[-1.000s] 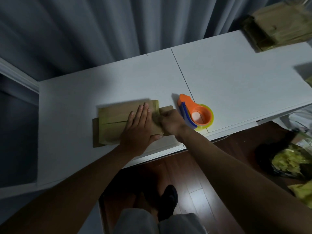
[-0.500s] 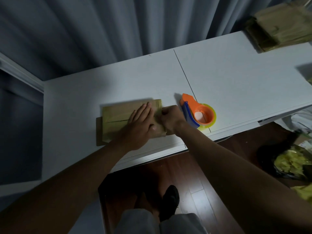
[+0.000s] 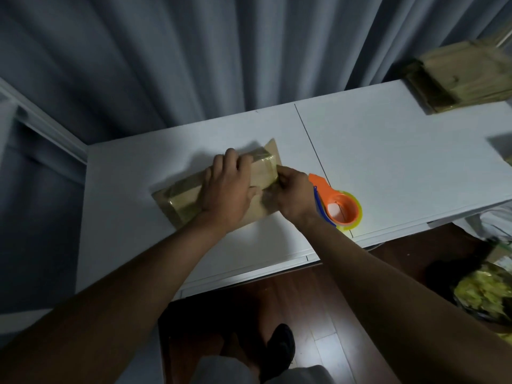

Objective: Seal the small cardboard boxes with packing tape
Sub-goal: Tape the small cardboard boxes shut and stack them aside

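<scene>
A white, smooth table [image 3: 388, 162], made of two panels meeting at a thin dark seam, stands before grey pleated curtains [image 3: 194, 56]. On its left panel lies one flat brown cardboard box [image 3: 182, 200], turned at an angle, with glossy tape shining across its left end and its far right corner. The left hand [image 3: 227, 189] lies on top of the box, its fingers curled over the far edge and gripping it. The right hand [image 3: 293, 195] meets the box's right end, fingertips curled and pinching at the taped corner. Just beside that hand, touching the wrist, rests one orange plastic tape dispenser [image 3: 336, 205] with a blue blade guard and a round yellowish roll of tape. At the far right corner of the table sits one blurred stack of flat brown cardboard [image 3: 465, 76]. Below, dark wooden floor [image 3: 318, 314] shows.
</scene>
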